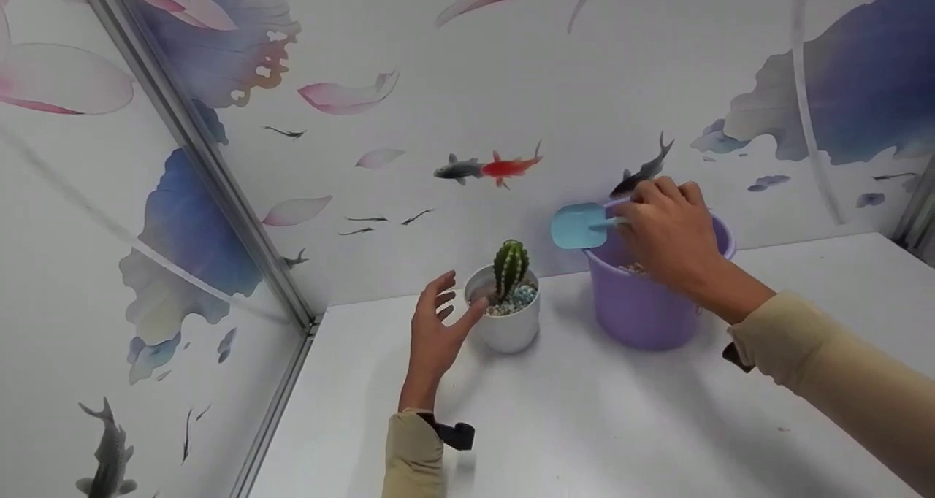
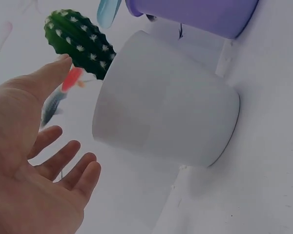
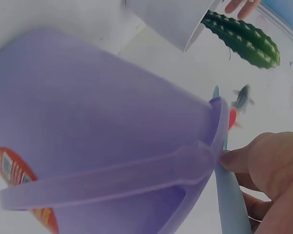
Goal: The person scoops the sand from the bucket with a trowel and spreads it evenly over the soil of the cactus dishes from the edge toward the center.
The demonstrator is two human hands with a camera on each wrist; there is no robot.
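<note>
My right hand (image 1: 672,235) grips the handle of a small light blue shovel (image 1: 579,226) at the rim of a purple bucket (image 1: 646,315). The shovel's blade points left, past the rim. Some pebbles (image 1: 634,268) show inside the bucket; the rest of its inside is hidden. To the left stands a white pot (image 1: 508,335) with a green cactus (image 1: 510,268) and small coloured stones (image 1: 522,298) round it. Fingers spread, my left hand (image 1: 436,330) is beside the pot, holding nothing. In the left wrist view its thumb is close to the cactus (image 2: 80,44); contact cannot be told.
Both pot and bucket stand on a white table (image 1: 584,425), near a back wall (image 1: 409,242) printed with fish and petals. A metal frame strip (image 1: 197,162) runs down the left corner. The bucket's handle (image 3: 102,183) hangs against its side.
</note>
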